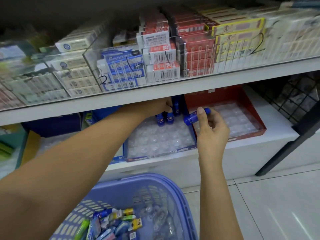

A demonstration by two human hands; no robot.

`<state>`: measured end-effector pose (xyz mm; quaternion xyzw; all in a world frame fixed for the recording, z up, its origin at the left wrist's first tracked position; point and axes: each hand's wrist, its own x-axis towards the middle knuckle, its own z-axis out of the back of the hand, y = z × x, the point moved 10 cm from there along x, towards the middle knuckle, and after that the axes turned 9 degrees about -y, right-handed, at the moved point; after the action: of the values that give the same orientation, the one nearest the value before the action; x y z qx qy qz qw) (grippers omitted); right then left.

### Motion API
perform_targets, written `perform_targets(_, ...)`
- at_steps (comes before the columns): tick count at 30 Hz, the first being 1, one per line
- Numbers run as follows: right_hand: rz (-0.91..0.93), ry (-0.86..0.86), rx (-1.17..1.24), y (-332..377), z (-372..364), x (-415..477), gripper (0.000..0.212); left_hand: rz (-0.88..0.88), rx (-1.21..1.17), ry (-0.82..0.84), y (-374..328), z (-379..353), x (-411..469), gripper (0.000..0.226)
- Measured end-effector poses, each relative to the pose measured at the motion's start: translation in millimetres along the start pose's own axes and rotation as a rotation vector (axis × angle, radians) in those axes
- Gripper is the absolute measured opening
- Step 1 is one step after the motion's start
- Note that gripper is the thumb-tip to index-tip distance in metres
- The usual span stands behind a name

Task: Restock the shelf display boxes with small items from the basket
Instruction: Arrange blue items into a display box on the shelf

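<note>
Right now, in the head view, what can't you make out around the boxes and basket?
Head view:
Left hand: fingers partly under the shelf board; grip unclear.
Blue box: back rows hidden by that board.
Blue tube in right hand: label too small.
Basket: near side cut by bottom edge.

I note both forearms bare, reaching forward. Left hand (163,107) farthest out, fingers curled downward; I can't confirm a grip. Right hand (212,126) nearer, thumb and fingertips pinching a blue tube (190,118), wrist upright.
</note>
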<state>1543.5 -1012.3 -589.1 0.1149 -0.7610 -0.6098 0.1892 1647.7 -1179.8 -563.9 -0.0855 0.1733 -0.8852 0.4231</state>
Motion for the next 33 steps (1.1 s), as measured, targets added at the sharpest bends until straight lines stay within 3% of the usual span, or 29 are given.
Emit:
perform_targets(6,-0.158,-0.005,0.106,-8.1,1.3,-0.4,0.013,0.013,-0.009,-0.015,0.7,5.8,-7.5,0.026)
perform_targets(9,-0.229,0.072,0.219,-5.9,-3.5,0.1,0.006,0.046,-0.082,-0.130,1.1,15.2,-22.0,0.017)
perform_targets(11,-0.238,0.128,0.256,-1.4,-5.9,0.0,0.014,0.072,-0.249,-0.190,-9.1,18.4,-35.5,0.018)
perform_targets(15,-0.240,0.164,0.247,6.0,-7.2,-3.4,0.030,0.129,-0.695,-0.131,-35.6,13.4,-58.4,0.015)
perform_targets(17,-0.262,0.166,0.228,6.0,-7.7,-4.7,0.032,0.126,-0.798,-0.110,-41.8,13.9,-63.2,0.011)
perform_targets(24,-0.368,0.300,0.296,5.0,-25.8,-14.5,0.031,0.146,-0.815,-0.056,-38.7,14.4,-68.6,0.018)
perform_targets(27,-0.411,0.332,0.312,2.9,-27.9,-15.8,0.032,0.165,-0.848,-0.104,-33.9,19.7,-64.4,0.010)
perform_targets(30,-0.369,0.387,0.278,4.9,-29.3,-14.2,0.019,0.170,-0.920,-0.163,-29.4,27.7,-58.7,0.006)
perform_targets(33,-0.292,0.388,0.191,5.2,-26.2,-9.7,0.015,0.143,-0.951,-0.112,-31.4,25.1,-56.4,0.006)
